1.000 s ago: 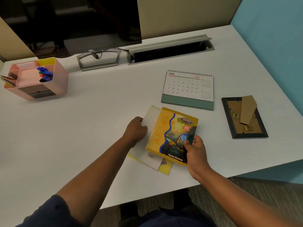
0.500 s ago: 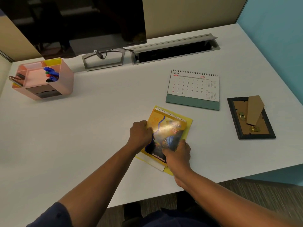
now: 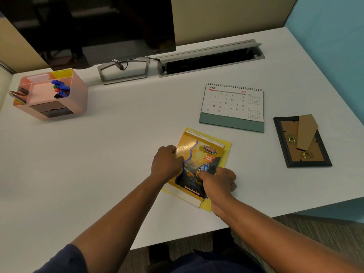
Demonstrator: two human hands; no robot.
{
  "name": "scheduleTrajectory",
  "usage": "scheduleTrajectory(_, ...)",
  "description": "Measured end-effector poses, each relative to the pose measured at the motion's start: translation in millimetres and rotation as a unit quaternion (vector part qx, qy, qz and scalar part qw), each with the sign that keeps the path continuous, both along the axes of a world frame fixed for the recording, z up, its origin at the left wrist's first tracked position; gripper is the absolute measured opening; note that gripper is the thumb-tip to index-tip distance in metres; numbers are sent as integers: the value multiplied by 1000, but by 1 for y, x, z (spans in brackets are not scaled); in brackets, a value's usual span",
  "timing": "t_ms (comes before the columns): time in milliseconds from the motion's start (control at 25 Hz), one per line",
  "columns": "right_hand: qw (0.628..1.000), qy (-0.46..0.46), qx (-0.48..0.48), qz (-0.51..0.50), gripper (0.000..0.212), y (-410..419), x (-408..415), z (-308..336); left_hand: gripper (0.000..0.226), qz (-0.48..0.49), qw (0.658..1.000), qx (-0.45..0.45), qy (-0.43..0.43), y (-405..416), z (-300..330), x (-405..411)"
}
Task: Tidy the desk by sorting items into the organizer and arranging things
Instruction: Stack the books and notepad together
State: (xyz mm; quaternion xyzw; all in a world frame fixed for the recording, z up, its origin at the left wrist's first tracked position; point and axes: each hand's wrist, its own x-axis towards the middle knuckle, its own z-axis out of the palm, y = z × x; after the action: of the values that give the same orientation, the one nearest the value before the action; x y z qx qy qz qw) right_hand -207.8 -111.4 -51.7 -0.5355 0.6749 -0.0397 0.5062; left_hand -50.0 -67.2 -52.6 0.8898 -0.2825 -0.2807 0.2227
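notebooks: the glossy butterfly-cover notebook (image 3: 199,166), held up over the pile 1 second ago, now lies flat on the spiral pad and yellow sheet (image 3: 226,152) at the worktop's (image 3: 122,154) near edge, so this stack looks squared. left hand (image 3: 166,164) curls against its left edge, right hand (image 3: 218,182) presses its lower right corner; beyond lie the card calendar (image 3: 233,104), face-down frame (image 3: 302,140) and pink plastic organizer (image 3: 78,95).
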Motion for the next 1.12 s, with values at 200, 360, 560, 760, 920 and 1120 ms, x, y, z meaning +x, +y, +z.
scheduleTrajectory(200, 995, -86, 7, -53, 61, 5, 3, -4, 15, 8, 1000, 0, 10, -1, -2, 3)
scheduleTrajectory(360, 974, -183, 56, -121, 43, -4, 0, 1, 26, 5, 1000, 1, 7, -4, -2, 4)
scheduleTrajectory(560, 973, -191, 60, -118, 29, -14, -2, 1, 24, 3, 1000, -1, 5, -5, -3, 7)
scheduleTrajectory(760, 964, -223, 58, -130, 22, -21, -8, 5, 13, 22, 1000, -13, 10, -4, 0, 11)
scheduleTrajectory(920, 956, -239, 76, -154, 29, -23, -9, 1, 13, 31, 999, -16, 5, -5, 1, 10)
scheduleTrajectory(1120, 955, -245, 82, -148, 34, -26, -8, 1, 13, 39, 999, -16, 14, -4, -1, 12)
